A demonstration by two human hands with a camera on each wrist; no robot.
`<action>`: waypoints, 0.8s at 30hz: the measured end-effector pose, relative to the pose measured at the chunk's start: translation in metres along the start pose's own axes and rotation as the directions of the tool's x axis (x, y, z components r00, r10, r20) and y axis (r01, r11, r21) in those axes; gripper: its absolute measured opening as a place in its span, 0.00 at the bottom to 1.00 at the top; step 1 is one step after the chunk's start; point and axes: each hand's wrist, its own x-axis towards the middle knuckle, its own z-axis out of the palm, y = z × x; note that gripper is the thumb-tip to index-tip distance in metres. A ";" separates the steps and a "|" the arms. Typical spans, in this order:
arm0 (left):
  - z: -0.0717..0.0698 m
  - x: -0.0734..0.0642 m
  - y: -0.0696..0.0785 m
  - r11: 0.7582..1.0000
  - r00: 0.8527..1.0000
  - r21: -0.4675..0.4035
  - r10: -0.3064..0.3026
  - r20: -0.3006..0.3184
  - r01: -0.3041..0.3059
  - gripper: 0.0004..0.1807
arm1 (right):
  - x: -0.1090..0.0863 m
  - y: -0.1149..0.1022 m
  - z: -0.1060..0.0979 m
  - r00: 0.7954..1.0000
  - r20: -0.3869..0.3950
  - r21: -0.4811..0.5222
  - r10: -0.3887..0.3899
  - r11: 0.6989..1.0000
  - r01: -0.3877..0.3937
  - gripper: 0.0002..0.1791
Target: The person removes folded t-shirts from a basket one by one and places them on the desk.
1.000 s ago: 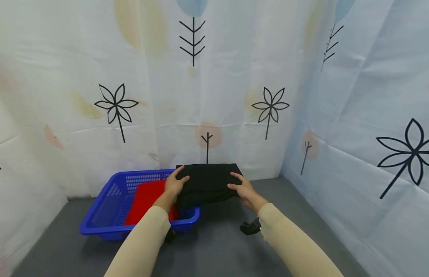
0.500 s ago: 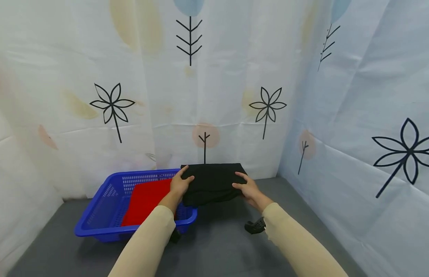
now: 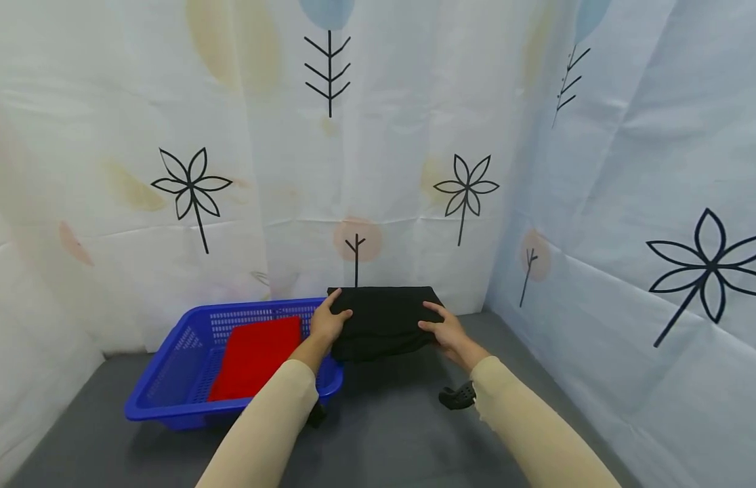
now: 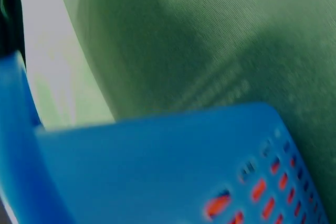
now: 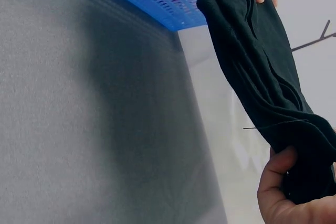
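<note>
Head view: folded black cloth (image 3: 387, 322) held raised over the grey table (image 3: 390, 434), its left end overlapping the right edge of the blue basket (image 3: 189, 410) in sight. Left hand (image 3: 326, 324) clamped on the left end, right hand (image 3: 448, 333) on the right, thumbs on the near face. Red cloth (image 3: 256, 356) lies in the basket. Left wrist view: basket wall, red through its holes; grip cannot be told here. Right wrist view: right thumb curled against the cloth's end; layered folds, one loose thread (image 5: 249, 128).
</note>
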 end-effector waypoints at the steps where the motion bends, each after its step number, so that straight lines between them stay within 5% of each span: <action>1: 0.003 0.000 0.001 1.000 1.000 0.003 0.002 -0.001 -0.002 0.34 | 0.000 0.000 -0.002 1.000 -0.004 0.001 -0.001 1.000 0.001 0.32; 15: 0.045 -0.004 0.008 0.999 0.998 0.025 0.032 -0.049 -0.031 0.33 | 0.000 0.010 -0.034 0.998 -0.056 -0.010 0.008 1.000 -0.008 0.31; 24: 0.078 -0.005 -0.009 0.998 0.990 0.029 0.064 -0.124 -0.061 0.33 | 0.000 0.028 -0.053 0.997 -0.080 -0.072 -0.002 0.997 -0.004 0.30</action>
